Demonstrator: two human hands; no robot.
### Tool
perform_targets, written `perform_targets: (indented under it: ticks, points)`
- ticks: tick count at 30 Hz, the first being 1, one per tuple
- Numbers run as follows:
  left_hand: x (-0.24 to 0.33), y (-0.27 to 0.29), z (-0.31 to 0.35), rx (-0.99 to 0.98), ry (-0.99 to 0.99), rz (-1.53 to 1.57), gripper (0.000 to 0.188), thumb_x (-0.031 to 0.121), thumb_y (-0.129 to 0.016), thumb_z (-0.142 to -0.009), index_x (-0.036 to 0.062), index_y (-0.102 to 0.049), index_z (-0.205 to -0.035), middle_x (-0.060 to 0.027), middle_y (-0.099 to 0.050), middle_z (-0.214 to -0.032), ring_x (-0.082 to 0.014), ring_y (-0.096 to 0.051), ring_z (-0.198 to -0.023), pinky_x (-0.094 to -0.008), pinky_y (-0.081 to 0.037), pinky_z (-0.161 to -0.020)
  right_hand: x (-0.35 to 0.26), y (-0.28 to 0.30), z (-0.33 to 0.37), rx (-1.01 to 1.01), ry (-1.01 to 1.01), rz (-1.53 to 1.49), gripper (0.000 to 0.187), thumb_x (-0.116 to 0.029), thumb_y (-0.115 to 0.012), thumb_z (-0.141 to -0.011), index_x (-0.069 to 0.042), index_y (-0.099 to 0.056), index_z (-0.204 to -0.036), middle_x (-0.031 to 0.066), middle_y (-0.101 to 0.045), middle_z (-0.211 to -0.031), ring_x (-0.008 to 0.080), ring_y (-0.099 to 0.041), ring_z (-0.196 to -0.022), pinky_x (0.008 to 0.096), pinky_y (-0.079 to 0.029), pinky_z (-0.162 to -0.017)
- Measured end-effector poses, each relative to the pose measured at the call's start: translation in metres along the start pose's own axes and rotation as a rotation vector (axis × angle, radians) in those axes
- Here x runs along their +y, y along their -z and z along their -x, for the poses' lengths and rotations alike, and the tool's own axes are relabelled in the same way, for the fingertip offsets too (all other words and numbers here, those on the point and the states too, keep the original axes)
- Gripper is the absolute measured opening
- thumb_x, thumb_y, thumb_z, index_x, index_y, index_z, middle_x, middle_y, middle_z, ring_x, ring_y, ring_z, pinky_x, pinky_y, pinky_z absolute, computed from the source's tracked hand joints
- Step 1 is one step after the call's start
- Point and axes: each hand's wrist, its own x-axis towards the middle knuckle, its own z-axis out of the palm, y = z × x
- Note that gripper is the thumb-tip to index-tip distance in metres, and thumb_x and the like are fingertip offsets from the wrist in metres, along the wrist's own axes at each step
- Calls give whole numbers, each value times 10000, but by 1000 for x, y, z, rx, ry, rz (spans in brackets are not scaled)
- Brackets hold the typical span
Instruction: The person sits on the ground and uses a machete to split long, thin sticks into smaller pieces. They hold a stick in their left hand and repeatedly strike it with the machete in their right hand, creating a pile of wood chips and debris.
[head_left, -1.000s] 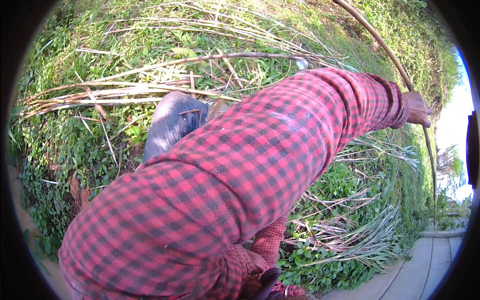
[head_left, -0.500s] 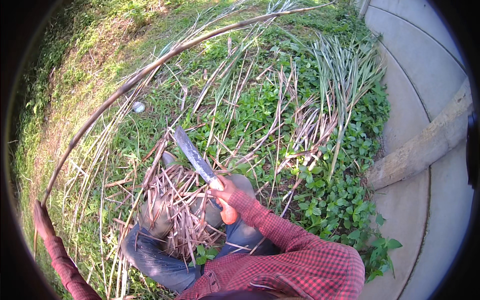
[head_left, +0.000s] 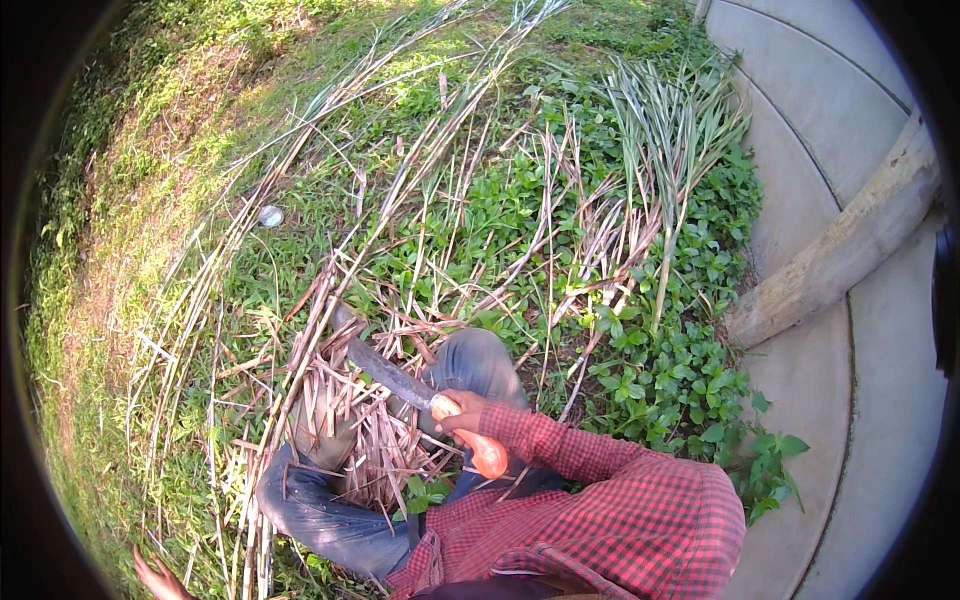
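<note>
The right hand (head_left: 462, 418) is clenched around the orange handle (head_left: 487, 455) of a machete (head_left: 392, 375), whose dark blade runs up and left from the fist and lies against a long cane stalk (head_left: 330, 300) among dry leaf trash (head_left: 365, 440) over the person's jeans. The left hand (head_left: 158, 578) shows at the lower left edge, fingers spread apart, touching grass by the stalks. A small pale round object (head_left: 270, 215) lies in the grass, well apart. A wooden log (head_left: 840, 250) rests on the concrete at right.
</note>
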Motion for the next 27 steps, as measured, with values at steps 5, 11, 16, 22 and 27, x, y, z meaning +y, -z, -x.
perform_targets:
  ticks: [5,11,16,22,27]
  points:
    - [355,-21,-46,-305,-250,562,415,256,-534,-833,138,-434,-1217,-148,-442,-1230,-324,-423,-1135,-417,-390,-921,-14,6,32,106,30,91,592,-83,-639,-697,-40,-354,-1214,42,-516,-682,126,-514,-458,266,-440,-415]
    - [538,-79,-51,-532,-407,593,462,284,-550,-805,114,-430,-1218,-206,-467,-1156,-357,-466,-1062,-420,-402,-883,-12,27,78,232,161,87,598,-22,-621,-698,-21,-334,-1222,58,-525,-693,138,-519,-428,271,-440,-395]
    - [558,-108,-53,-464,-410,635,406,292,-522,-824,74,-479,-1164,-235,-530,-985,-376,-526,-916,-431,-422,-811,-4,34,98,376,266,-61,614,19,-604,-696,4,-299,-1228,64,-508,-683,140,-509,-410,268,-428,-367]
    - [546,-92,-74,-402,-450,716,315,276,-520,-832,52,-514,-1053,-217,-569,-898,-356,-559,-850,-427,-440,-735,-15,56,88,496,306,22,613,12,-599,-701,-8,-312,-1243,55,-519,-709,129,-503,-420,266,-430,-375]
    - [527,-81,-93,-262,-352,682,224,257,-511,-836,81,-524,-974,-154,-587,-880,-335,-563,-829,-428,-442,-694,-56,63,80,545,396,106,611,14,-594,-708,-3,-303,-1246,59,-518,-711,129,-510,-452,260,-444,-414]
